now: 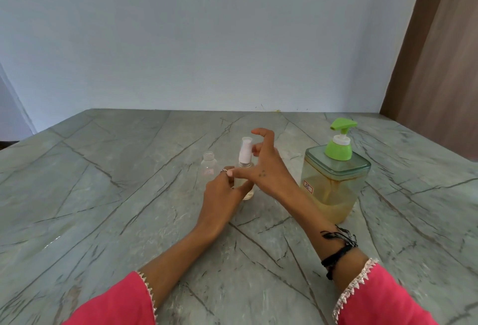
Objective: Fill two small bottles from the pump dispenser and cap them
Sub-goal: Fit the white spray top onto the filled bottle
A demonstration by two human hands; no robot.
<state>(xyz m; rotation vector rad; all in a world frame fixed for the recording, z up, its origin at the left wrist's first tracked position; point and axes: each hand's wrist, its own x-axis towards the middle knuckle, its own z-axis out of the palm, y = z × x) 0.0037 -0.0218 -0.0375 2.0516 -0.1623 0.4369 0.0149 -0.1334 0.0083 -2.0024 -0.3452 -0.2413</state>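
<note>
A: Halfway? Left hand (222,190) grips the filled, capped bottle (244,177) on the counter (103,195); right hand (266,164) hovers spread, holding nothing.

B: Yep, the second bottle (209,167) looks empty, uncapped, just left; pump dispenser (335,177) right.

Soft even daylight; faint shadows; slight blur; wide-angle bowing at edges

Small clear bottle (245,182), upright at table centre, part-filled with pale yellow liquid, white spray cap (245,149) fitted on its neck. Second small clear bottle (209,167), empty and uncapped, upright just left of it. Square clear pump dispenser (333,182), green pump head, yellowish liquid low inside, standing right.
</note>
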